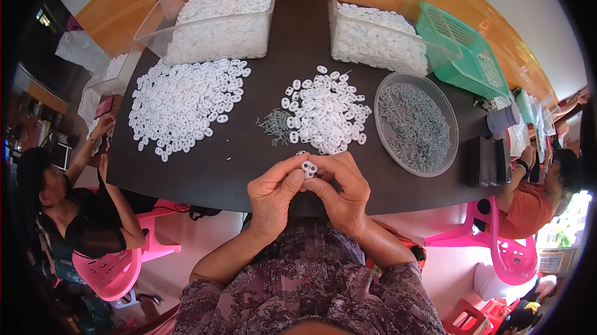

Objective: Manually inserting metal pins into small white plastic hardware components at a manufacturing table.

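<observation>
- Over the table, I'm pinching a white piece, left hand and right hand nearly closed.
- I'm probably aligning it, half-hidden; next is needing steadiness.

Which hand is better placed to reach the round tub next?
Right, likely: the right hand is nearer the round tub of grey screw-like pieces; the left hand is farther away. Both hold a white holed part.

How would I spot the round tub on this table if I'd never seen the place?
Start at the dark table and look just beyond the person's right hand, toward the right. There, nearer than the green plastic basket, sits a shallow clear round tub. Its circular rim and small grey pieces set it apart from the rectangular bins of white pieces.
</observation>
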